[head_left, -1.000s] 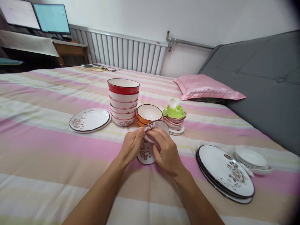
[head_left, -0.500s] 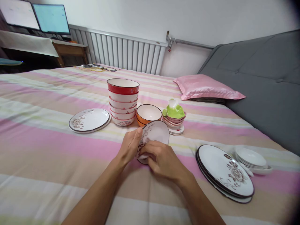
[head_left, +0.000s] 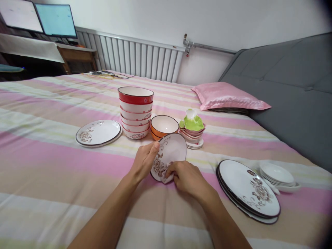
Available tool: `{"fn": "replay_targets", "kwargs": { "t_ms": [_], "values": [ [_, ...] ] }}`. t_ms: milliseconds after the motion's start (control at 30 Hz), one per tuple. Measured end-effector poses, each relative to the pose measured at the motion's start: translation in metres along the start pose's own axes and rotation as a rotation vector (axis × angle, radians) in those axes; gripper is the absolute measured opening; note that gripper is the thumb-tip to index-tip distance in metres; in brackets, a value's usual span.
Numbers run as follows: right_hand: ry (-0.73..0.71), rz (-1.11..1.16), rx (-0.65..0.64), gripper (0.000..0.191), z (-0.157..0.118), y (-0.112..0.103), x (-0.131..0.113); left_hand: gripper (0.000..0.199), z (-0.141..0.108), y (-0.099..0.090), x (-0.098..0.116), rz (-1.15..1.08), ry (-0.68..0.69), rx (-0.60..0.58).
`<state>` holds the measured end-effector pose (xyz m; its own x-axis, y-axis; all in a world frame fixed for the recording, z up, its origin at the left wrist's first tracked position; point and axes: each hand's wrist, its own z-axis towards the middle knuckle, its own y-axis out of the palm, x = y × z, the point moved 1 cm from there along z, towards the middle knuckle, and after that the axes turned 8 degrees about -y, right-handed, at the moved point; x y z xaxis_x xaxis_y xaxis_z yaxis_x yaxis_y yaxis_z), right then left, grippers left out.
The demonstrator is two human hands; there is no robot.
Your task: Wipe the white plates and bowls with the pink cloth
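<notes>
So, head view, the only one: floral plate (head_left: 176, 147) is front and centre above the striped bedsheet (head_left: 98, 193), tilted up, decorated face toward the camera. Lower rim is close to the sheet; can't tell if it's resting there. Upper rim overlaps the orange bowls (head_left: 164, 128) in view; contact unclear.

Left hand (head_left: 145, 159): pinching the plate's left rim, thumb on the near side, other fingers mostly hidden behind. Right hand (head_left: 187, 177): fingers bunched together, pinching a pale cloth (head_left: 168, 178) against the plate's lower part. Can't tell whether any fingertip touches bare glaze.

Handling, my read: looks like glazed ceramic. Stiff, no give, light enough for one hand, but slick, and brittle at the rim. Cloth should be soft and limp, no support from it. Best hold is where the left hand has it: thumb on the face, fingers spread behind for backing. A rim-only pinch could let it pivot under push from the cloth. Grip the dark edge, avoid levering on it.

Clearance: red-and-white bowl stack (head_left: 136, 114) stands just beyond the left hand, tall, so a knock is the risk. Oval plates (head_left: 246, 183) lie to the right, apart from the right hand.
</notes>
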<state>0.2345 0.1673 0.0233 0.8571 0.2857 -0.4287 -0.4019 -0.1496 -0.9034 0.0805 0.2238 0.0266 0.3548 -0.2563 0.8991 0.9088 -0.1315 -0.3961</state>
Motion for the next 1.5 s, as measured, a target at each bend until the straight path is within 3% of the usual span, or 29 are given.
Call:
{"fn": "replay_targets", "kwargs": {
  "t_ms": [400,600,833,1033,1133,1300,1500],
  "values": [
    [0.408,-0.155,0.19,0.038,0.008,-0.01,0.013,0.044,0.003,0.003,-0.003,0.041,0.065,-0.001],
    [0.461,-0.052,0.413,0.033,0.011,-0.01,0.025,0.044,0.002,0.003,-0.001,0.05,0.079,-0.011],
    [0.188,0.311,0.727,0.031,0.017,-0.009,0.034,0.044,0.001,0.002,0.001,0.059,0.093,-0.041],
    [-0.085,0.303,0.858,0.033,0.017,-0.007,0.018,0.045,0.0,0.003,0.003,0.064,0.12,-0.062],
    [-0.24,0.258,0.857,0.034,0.017,-0.007,0.008,0.046,-0.001,0.002,0.002,0.068,0.131,-0.05],
    [-0.457,0.231,0.729,0.034,0.015,-0.004,-0.002,0.054,0.0,0.002,-0.002,0.047,0.089,-0.047],
    [-0.612,0.092,0.637,0.031,0.015,-0.001,-0.01,0.06,-0.001,0.002,-0.002,0.026,0.1,-0.068]
  ]
}}
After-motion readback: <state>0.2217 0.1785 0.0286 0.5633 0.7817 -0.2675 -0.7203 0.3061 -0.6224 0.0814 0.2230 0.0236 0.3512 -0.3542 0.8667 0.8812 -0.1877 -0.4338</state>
